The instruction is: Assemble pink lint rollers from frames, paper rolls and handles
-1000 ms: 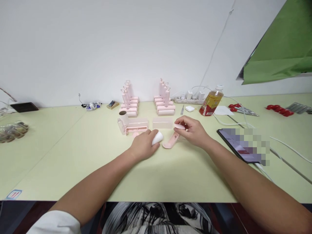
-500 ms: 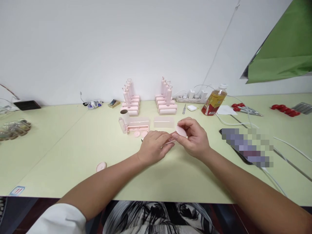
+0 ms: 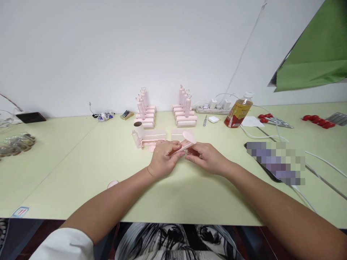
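Observation:
My left hand (image 3: 166, 159) is closed around a pink plastic lint roller frame (image 3: 184, 144), held tilted above the table. A round, paler pink end cap (image 3: 189, 137) sits at the frame's upper right end. My right hand (image 3: 210, 157) grips the same end from below, thumb and fingers curled under the cap; its fingertips are partly hidden. Just behind my hands lie another pink frame (image 3: 145, 143), a clear handle tube (image 3: 136, 139) and a white paper roll (image 3: 138, 129). A pink disc (image 3: 112, 184) rests near my left forearm, partly covered.
Two rows of pink lint rollers (image 3: 186, 121) stand by the wall. Translucent covers (image 3: 154, 135) lie before them. On the right are a drink bottle (image 3: 238, 112), a power strip (image 3: 213, 109), a blurred phone (image 3: 271, 162), cables and red-handled tools (image 3: 273, 121).
My right hand has moved left and lower, from holding the round cap to gripping beneath it. The cap now sits at the frame's end, and the frame is tilted up.

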Demonstrator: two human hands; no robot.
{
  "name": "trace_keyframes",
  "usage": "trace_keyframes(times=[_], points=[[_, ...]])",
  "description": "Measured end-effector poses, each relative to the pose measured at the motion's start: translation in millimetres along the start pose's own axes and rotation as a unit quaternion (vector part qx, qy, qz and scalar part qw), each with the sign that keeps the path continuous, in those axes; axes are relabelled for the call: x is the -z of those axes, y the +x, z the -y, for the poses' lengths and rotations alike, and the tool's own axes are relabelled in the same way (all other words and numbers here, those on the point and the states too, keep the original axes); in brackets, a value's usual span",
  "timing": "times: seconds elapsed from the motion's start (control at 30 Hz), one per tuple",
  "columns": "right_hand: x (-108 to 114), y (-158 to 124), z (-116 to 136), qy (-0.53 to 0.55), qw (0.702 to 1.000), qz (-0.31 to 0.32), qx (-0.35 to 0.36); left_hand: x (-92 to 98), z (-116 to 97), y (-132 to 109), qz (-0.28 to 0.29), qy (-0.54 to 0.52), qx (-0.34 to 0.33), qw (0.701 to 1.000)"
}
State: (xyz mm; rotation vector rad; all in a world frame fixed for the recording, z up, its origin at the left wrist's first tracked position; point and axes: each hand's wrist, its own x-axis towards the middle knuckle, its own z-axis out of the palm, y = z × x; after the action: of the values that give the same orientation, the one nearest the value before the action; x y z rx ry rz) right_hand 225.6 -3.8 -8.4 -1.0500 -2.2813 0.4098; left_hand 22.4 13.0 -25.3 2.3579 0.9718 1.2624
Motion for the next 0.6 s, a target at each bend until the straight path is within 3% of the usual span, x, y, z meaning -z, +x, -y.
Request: trace_keyframes(times=[0.2, 0.3, 0.43, 0.6], points=[[-11.7, -0.3, 0.3, -0.05, 0.996, -0.068, 0.015, 1.0, -1.5, -0.9, -0.047, 0.021, -0.006, 0.999], [-14.3, 0.0, 0.7, -0.072, 0.993, -0.097, 0.016, 3.0, -0.5, 0.3, -0.073, 0.043, -0.053, 0.995], [-13.4, 0.9, 1.7, -0.051, 0.99, -0.126, 0.047, 7.5, -5.1, 2.9, -0.077, 0.093, -0.106, 0.987], [-13.4, 0.8, 0.7, -0.035, 0.988, -0.138, 0.059, 9.1, -11.1, 2.4, -0.088, 0.113, -0.107, 0.984]])
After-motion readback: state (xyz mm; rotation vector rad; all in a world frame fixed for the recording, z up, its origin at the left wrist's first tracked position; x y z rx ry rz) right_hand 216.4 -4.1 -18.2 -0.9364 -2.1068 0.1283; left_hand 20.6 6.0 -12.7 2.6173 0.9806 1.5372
